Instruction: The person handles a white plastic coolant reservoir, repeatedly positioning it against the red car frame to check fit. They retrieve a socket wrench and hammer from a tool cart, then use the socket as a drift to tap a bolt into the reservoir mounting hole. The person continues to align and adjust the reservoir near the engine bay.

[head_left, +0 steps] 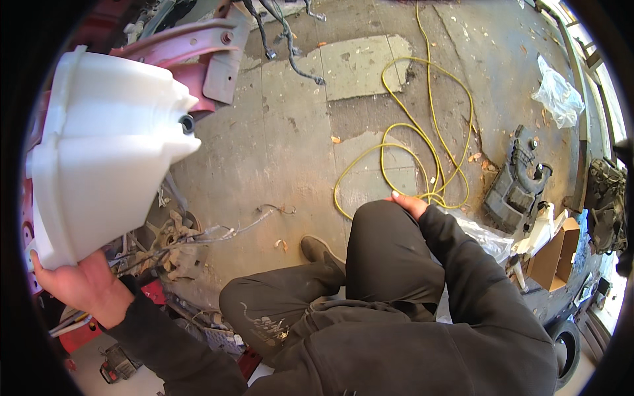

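Observation:
My left hand is closed on the lower edge of a white plastic reservoir tank, its fingers partly hidden by the tank. The tank is tilted at the far left and has a small dark grommet on its right side. Behind it are red metal body parts of a vehicle. My right hand lies against my bent right knee, holding nothing that I can see. One finger or thumb shows stretched out; the others are hidden.
A yellow cable lies in loops on the worn floor. At right are a black plastic car part, a cardboard box, a clear plastic bag and a tyre. Loose wiring hangs at the top; a rusty hub part sits below the tank.

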A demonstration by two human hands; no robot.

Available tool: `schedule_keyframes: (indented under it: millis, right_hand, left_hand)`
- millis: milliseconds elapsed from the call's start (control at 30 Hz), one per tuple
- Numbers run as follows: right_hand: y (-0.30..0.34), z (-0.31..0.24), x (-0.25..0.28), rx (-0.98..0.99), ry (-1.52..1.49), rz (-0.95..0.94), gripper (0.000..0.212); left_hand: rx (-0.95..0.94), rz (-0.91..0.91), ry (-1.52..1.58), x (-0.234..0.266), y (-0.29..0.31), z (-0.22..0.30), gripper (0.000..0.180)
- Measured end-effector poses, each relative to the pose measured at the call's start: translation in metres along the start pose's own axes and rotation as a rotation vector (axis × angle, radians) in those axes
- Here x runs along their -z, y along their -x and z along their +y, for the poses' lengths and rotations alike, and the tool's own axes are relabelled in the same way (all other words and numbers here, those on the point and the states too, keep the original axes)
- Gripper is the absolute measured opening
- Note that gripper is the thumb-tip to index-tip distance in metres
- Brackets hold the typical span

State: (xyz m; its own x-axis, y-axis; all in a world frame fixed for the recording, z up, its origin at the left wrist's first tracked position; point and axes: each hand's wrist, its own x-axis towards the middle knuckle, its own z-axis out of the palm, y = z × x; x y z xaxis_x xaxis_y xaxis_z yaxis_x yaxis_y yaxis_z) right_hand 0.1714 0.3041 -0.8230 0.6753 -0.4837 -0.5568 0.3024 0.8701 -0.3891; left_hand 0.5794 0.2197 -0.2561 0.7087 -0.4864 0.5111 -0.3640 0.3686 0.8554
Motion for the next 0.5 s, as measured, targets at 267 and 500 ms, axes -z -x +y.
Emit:
schedule_keyframes:
  millis: [267, 500]
  right_hand:
    - [0.044, -0.012, -0.011, -0.121, 0.371, 0.167, 0.069]
    - [0.075, -0.062, -0.012, -0.330, 1.788, 0.828, 0.054]
  left_hand:
    - [-0.014, -0.016, -0.029, 0.005, -0.010, -0.001, 0.062]
    - [0.009, -0.003, -0.021, 0.005, -0.007, 0.001, 0.062]
